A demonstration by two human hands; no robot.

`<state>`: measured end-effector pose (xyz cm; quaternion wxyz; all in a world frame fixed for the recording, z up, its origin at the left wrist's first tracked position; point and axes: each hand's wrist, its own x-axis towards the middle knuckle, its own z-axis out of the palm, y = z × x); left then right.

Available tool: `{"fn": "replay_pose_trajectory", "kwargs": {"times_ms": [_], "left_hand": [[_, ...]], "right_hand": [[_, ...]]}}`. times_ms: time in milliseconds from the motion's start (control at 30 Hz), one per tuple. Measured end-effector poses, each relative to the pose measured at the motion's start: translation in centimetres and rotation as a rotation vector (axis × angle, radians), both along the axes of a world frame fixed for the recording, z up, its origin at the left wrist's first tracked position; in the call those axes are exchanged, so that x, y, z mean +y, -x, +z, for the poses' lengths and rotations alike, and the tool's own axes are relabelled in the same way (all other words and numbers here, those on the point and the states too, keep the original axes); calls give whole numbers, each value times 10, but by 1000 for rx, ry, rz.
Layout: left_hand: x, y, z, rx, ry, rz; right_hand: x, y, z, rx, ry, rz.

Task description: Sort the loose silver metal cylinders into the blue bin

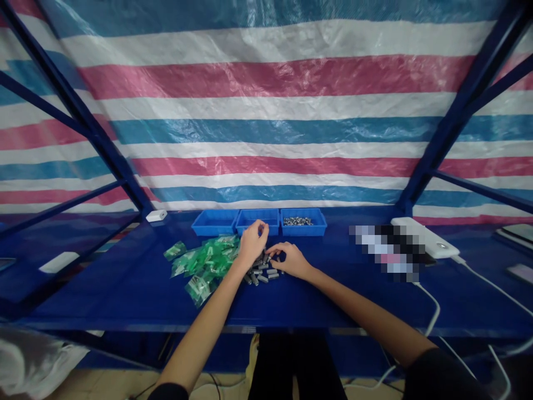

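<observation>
My left hand [252, 243] is closed, its fingers bent together just in front of the middle blue bin [266, 214]; whatever is in the fingertips is hidden. Thumb and forefinger of my right hand [292, 261] come together in a pinch at the right side of a heap of small grey cylindrical pieces [262, 279]. What that pinch holds is too small to make out. Part of the heap lies hidden behind my left hand and wrist. Left of it is a pile of clear plastic bags with green contents [212, 256].
The right blue bin [303, 229] contains many small shiny metal parts. A left blue bin [214, 225] stands beside the middle one. A white power bank [425, 236] with a cable is at the right, near a blurred-out object. A white adapter [156, 215] sits far left.
</observation>
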<state>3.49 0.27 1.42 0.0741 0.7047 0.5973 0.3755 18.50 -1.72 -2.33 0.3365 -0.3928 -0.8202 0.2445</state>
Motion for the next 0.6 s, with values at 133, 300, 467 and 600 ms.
{"fn": "replay_pose_trajectory", "kwargs": {"times_ms": [133, 300, 467, 600], "left_hand": [[1, 0, -4, 14, -3, -18], [7, 5, -7, 52, -4, -19], [8, 8, -3, 142, -46, -64], [2, 3, 3, 136, -18, -148]], "right_hand": [[-3, 0, 3, -27, 19, 3], [-4, 1, 4, -17, 17, -5], [-2, -3, 8, -56, -58, -90], [4, -8, 11, -23, -66, -121]]}}
